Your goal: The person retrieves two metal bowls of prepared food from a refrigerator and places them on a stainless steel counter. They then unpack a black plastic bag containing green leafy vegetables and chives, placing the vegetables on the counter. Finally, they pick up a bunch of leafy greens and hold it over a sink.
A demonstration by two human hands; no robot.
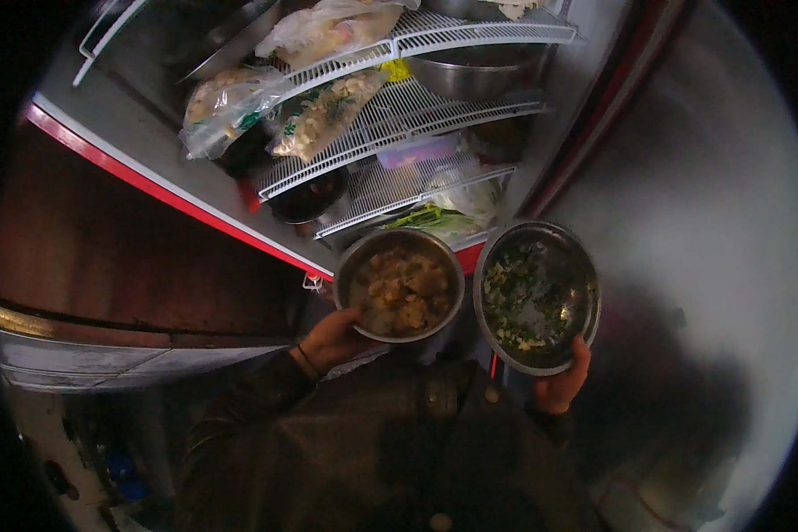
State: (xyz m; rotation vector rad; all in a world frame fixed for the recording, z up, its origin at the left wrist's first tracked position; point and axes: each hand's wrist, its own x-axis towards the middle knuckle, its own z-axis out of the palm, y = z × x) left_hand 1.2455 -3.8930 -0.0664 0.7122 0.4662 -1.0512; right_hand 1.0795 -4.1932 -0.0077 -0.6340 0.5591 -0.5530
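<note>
My left hand (336,342) grips a round metal bowl (461,292) by its lower left rim, the fingers partly hidden beneath it. Brownish chunks of food in some liquid (405,292) fill much of this bowl. At the right, my right hand (562,379) holds a second metal bowl (538,256), thumb on the rim. Chopped green herbs with pale bits (522,299) cling to its bottom, and it is tilted a little. The two bowls are side by side in front of an open refrigerator, with a narrow gap between them.
White wire shelves (372,136) carry clear bags of food (332,113), a large steel bowl (472,73), a dark pot (309,196), a purple-lidded container (419,151) and leafy greens (439,219). A red-edged frame (173,199) runs along the left; a smooth grey surface (705,199) stands at right.
</note>
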